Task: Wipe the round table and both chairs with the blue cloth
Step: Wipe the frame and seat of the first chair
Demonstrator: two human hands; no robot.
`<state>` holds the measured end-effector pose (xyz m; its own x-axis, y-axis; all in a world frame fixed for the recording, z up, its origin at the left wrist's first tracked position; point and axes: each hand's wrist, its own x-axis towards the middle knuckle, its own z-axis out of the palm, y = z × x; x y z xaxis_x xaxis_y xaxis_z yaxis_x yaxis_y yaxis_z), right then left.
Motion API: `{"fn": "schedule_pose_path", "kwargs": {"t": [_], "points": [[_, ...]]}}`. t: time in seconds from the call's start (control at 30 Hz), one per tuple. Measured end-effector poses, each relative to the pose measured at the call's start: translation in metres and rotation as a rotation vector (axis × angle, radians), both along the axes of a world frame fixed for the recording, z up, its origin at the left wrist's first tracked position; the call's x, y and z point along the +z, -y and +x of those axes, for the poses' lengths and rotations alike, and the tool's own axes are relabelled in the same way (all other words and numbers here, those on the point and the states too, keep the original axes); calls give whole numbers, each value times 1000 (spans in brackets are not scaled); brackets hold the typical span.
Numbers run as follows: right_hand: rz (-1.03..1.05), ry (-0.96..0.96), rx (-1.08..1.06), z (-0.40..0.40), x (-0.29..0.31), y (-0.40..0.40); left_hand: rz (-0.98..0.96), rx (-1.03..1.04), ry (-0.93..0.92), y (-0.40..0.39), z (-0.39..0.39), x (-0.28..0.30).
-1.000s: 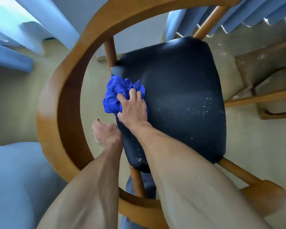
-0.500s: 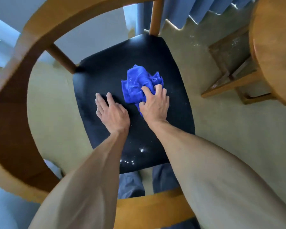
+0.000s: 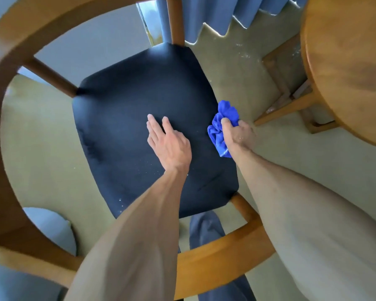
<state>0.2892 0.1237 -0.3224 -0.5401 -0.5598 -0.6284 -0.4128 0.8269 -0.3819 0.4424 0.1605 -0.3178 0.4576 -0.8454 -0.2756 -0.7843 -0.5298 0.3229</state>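
- Your right hand (image 3: 237, 135) has swept the crumpled blue cloth (image 3: 223, 124) from mid-seat to the dark padded chair seat's (image 3: 128, 127) right edge, gripping it.
- Your left hand (image 3: 169, 144) lies flat, fingers straight, on the seat.

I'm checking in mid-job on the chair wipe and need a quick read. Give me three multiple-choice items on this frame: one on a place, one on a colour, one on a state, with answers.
1. Where is the blue cloth?
A. At the seat's right edge
B. On the round table
C. On the floor under the chair

2. What colour is the chair seat?
A. Red
B. Dark navy
C. White

3. How is the left hand?
A. Gripping the cloth
B. Clenched in a fist
C. Resting on the seat, fingers straight

Answers:
1 A, the right hand grips it bunched there.
2 B, the cushion is dark navy.
3 C, straight fingers, holding nothing.
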Motion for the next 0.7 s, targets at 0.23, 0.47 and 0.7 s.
{"fn": "schedule_pose_path", "kwargs": {"t": [0.23,0.47,0.7], "points": [[-117,75,-102,18,-10,-9,124,403,103,-43,74,-6],[-225,-216,-63,59,-4,-26,234,1017,-17,-90,175,-3],[-307,-404,83,128,11,-47,209,889,-222,-102,191,1]]}}
